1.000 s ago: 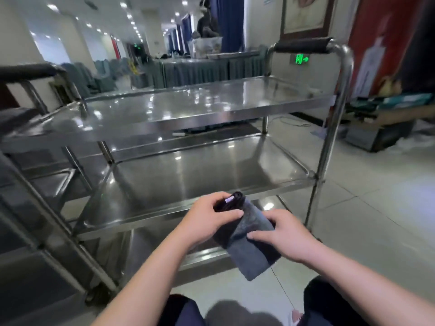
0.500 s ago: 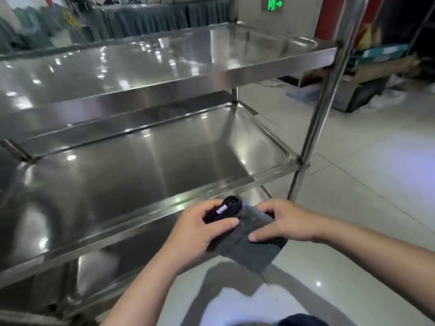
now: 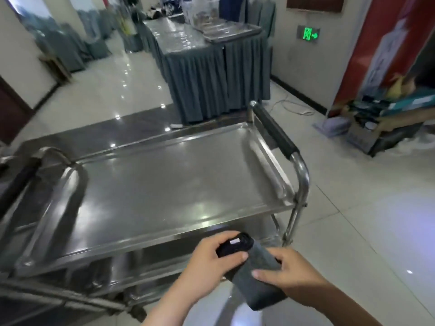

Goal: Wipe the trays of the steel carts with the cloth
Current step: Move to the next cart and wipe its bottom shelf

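**cartguy:** so where's the cloth [image 3: 256,282] vs the tray right now? trying to work out the next move.

**wipe_down:** The cloth is folded, dark grey, and held between both hands just off the near edge of the steel cart [image 3: 297,184], toward its right end. The left hand [image 3: 209,262] has its fingers curled round the far end, where there's a black rolled bit with a small white tag. The right hand [image 3: 290,276] pinches the near-right side, thumb on top. So both are clamped on the cloth, neither is free.

**cartguy:** and the top tray [image 3: 153,191]?

**wipe_down:** Straight ahead and to the left of the grip, higher than the hands I'd say. Its long axis runs left to right across the view, black-sleeved handle [image 3: 274,135] at the right end. The cloth's long side points near-to-far, roughly across that.

**cartguy:** which hand goes?

**wipe_down:** My guess is the left one sits a touch nearer the tray lip, but the right end of the tray is close to both. Lower trays are mostly hidden under the top one.
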